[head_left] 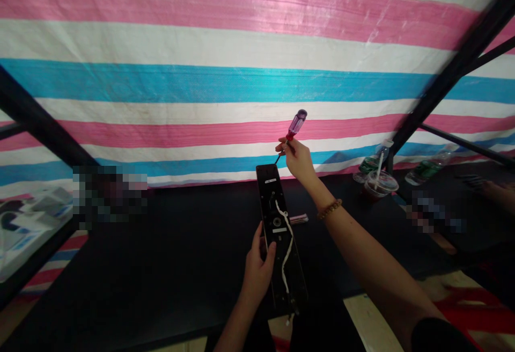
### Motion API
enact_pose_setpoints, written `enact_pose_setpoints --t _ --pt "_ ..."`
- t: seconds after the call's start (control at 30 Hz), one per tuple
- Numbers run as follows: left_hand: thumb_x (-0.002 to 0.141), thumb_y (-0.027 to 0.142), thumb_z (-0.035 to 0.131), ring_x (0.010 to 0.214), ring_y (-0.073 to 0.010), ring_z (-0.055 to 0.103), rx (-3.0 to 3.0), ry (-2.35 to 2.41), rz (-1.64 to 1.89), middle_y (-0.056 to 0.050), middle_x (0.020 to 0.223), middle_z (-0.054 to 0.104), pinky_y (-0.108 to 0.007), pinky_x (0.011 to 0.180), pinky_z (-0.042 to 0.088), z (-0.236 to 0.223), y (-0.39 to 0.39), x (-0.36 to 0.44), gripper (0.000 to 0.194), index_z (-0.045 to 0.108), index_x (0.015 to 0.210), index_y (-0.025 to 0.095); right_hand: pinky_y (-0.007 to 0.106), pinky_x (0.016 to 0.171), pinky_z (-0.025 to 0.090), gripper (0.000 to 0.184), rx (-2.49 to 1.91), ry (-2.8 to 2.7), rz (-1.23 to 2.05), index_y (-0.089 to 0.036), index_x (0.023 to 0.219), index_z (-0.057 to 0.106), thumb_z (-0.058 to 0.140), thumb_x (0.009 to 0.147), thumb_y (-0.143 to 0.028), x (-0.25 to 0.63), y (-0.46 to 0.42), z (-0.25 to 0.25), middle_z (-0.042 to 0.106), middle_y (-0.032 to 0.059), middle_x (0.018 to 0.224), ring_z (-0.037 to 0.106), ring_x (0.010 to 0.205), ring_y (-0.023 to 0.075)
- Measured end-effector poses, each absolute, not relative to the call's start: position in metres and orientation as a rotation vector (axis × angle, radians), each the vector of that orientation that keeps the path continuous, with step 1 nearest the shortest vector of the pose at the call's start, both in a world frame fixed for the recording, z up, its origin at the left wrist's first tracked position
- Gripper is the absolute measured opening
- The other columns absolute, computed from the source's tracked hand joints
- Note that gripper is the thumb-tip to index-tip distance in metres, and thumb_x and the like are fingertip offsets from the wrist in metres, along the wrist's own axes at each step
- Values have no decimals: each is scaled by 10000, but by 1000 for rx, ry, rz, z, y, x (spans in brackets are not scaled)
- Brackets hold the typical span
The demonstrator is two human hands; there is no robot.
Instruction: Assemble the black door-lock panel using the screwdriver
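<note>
A long black panel with a white cable along its back stands tilted over the dark table. My left hand grips its left side, thumb on the back face. In my right hand is a screwdriver with a clear purple-red handle, pinched near the base of the handle. Its dark shaft points down to the panel's top right corner; whether the tip touches is too small to tell. Just right of the panel lies a small pinkish packet.
On the right of the black table are a lidded cup with a straw and plastic bottles. White boxes sit at far left. Black frame posts flank a striped tarp. Another person's hand shows at far right.
</note>
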State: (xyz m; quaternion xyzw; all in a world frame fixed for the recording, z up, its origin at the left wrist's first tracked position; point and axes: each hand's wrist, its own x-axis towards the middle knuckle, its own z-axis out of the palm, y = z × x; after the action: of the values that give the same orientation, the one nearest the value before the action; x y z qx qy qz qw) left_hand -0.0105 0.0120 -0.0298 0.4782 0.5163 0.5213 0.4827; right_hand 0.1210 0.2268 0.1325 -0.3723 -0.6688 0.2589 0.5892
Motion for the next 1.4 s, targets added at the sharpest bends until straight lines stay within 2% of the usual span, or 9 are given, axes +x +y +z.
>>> enact_pose_setpoints --t 0.2,0.37,0.5,0.7,0.9,1.0,1.1,1.2,1.4 --pt "921 511 590 1170 -251 636 1112 1456 1596 -168 1433 556 -381 955 542 -20 7 -13 599 511 1426 198 360 735 616 211 -681 -1250 913 -229 918 605 633 897 -437 125 163 134 727 29 810 738 785 205" --pt "892 540 630 853 -189 705 963 1338 1624 -110 1047 745 -325 799 589 25 -7 -24 590 615 1354 173 324 677 624 145 -721 -1016 1249 -250 888 687 741 844 -377 128 83 101 737 31 826 758 777 212" --pt "830 529 708 642 -160 670 926 1261 1521 -79 787 754 -288 626 577 43 -14 -25 484 766 1109 138 363 697 646 139 -787 -864 1296 -279 896 718 771 822 -384 124 46 76 751 38 828 771 790 235" --pt "828 517 699 539 -150 647 945 1267 1461 -100 754 766 -270 510 538 23 -20 -37 460 793 1023 111 336 675 648 176 -848 -725 1242 -279 873 735 819 767 -392 141 29 57 764 47 840 769 807 221" --pt "925 400 602 596 -167 689 1384 1668 1325 -54 755 778 -298 620 579 -6 -15 -92 334 791 1065 162 246 596 583 342 -1026 -527 941 -183 845 686 867 689 -427 209 29 18 685 -23 643 680 587 135" --pt "970 348 562 785 -204 745 1776 1743 1183 -62 912 802 -347 774 602 -14 5 -103 288 789 1073 205 204 503 488 371 -1184 -577 850 -159 850 672 838 710 -460 232 26 -10 612 -56 570 581 497 98" --pt "981 287 561 1082 -249 715 2168 1754 1003 -86 1155 773 -426 964 563 -21 36 -99 259 772 1117 226 210 480 445 406 -1334 -643 828 -156 857 667 798 730 -519 239 21 -29 591 -59 570 549 489 101" --pt "945 240 622 1246 -303 640 2271 1754 893 -117 1231 741 -490 1022 532 -31 66 -93 214 780 1085 204 234 508 465 464 -1419 -704 819 -158 871 666 769 727 -587 238 17 -35 610 -42 583 572 517 127" --pt "945 174 600 1299 -286 609 2308 1774 827 -127 1272 717 -463 1059 523 -45 76 -99 239 765 1118 187 255 536 479 482 -1434 -748 818 -165 872 662 755 729 -616 238 16 -37 632 -28 599 587 537 148"
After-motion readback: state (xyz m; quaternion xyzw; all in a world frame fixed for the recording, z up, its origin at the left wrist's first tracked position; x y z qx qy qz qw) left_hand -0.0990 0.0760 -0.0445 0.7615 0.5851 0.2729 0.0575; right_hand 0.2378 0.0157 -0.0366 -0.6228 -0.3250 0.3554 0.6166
